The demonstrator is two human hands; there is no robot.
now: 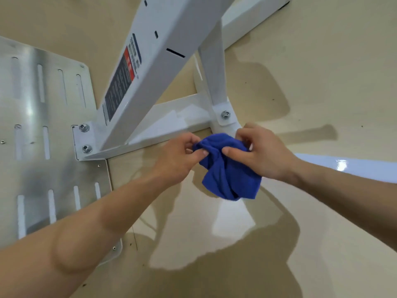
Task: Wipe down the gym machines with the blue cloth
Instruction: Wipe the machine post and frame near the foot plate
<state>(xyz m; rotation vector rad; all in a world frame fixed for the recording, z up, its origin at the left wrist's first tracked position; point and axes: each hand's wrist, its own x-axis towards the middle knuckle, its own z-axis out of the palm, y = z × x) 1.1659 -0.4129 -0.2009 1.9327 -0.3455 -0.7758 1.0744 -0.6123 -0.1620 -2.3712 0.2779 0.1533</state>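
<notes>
Head view: our left hand (179, 157) and right hand (261, 154) pinch the bunched blue cloth (228, 172) between fingertips; beyond them, the white frame (171, 117) seemingly awaits wiping.

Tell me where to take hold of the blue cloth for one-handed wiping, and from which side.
Probably best to grip the blue cloth at its bunched top, where the left hand and right hand pinch it; the lower part hangs loose in folds. Come from the near side, since the white frame lies just beyond it.
</notes>
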